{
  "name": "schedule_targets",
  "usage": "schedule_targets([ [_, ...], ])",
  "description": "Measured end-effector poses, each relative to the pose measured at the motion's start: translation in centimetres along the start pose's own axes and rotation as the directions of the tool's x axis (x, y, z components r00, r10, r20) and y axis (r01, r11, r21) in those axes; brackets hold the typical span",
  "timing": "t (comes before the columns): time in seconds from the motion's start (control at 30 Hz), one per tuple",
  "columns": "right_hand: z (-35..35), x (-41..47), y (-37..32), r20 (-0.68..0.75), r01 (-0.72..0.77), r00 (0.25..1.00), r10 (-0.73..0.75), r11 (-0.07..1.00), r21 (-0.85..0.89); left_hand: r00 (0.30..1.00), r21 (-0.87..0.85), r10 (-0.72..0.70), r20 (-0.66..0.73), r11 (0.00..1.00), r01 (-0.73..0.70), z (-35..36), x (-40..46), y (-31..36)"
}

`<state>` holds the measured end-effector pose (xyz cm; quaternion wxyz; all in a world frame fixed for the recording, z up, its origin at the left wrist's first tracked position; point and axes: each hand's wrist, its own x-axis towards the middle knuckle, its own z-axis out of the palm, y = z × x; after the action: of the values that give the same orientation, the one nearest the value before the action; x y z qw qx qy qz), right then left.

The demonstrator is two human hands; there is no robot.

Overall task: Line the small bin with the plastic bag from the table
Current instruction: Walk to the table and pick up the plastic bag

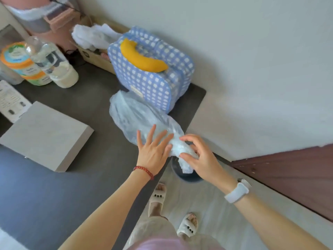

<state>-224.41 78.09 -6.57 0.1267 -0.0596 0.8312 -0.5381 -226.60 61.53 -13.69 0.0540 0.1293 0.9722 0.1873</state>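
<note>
Plastic bag (137, 116): lying crumpled at the desk's (54, 186) right edge, its near end hanging off over the floor.
Left hand (153, 150): fingers spread, resting flat on the bag's near part.
Right hand (196, 154): pinching the bag's bunched end between thumb and fingers, just past the desk edge.
Small bin (187, 175): dark and round, standing on the floor below the desk edge, mostly hidden by the right hand and bag; contents cannot be told.
Checked bag (153, 82): sitting at the desk's far right corner, touching the plastic bag, yellow handle on top.
Cardboard box (93, 58): sitting behind it, holding white cloth.
</note>
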Motion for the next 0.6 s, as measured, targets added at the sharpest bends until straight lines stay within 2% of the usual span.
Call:
schedule_targets([
  [0.07,-2.1,-2.0,0.5,-0.104,0.007,0.995,-0.004,1.000,0.027,0.986,-0.088,0.071,0.152,0.994,-0.058,0.7,0.2,3.3],
  [0.13,-4.2,-4.2,1.8,-0.242,-0.001,0.970,-0.002,1.000,-0.013,0.930,-0.191,0.131,0.342,0.979,-0.068,1.6,-0.1,7.1],
  [0.17,-5.2,-5.3,2.8,-0.314,-0.013,0.949,-0.003,0.999,-0.051,0.908,-0.256,0.159,0.387,0.965,-0.059,2.1,-0.5,8.9],
  [0.23,-7.3,-7.8,5.1,-0.429,-0.060,0.903,-0.008,0.988,-0.145,0.915,-0.370,0.187,0.358,0.928,-0.045,3.0,-1.6,12.2],
  [0.33,-10.2,-11.7,8.0,-0.526,-0.164,0.850,0.012,0.956,-0.243,0.955,-0.416,0.212,0.205,0.902,-0.111,4.4,-3.2,16.0],
  [0.47,-12.8,-15.7,10.8,-0.589,-0.280,0.807,0.045,0.907,-0.314,0.967,-0.359,0.242,0.075,0.912,-0.201,6.4,-3.9,19.2],
  [0.6,-14.2,-17.8,13.4,-0.604,-0.416,0.785,0.142,0.843,-0.342,0.977,-0.253,0.207,0.054,0.949,-0.187,8.1,-3.9,21.0],
])
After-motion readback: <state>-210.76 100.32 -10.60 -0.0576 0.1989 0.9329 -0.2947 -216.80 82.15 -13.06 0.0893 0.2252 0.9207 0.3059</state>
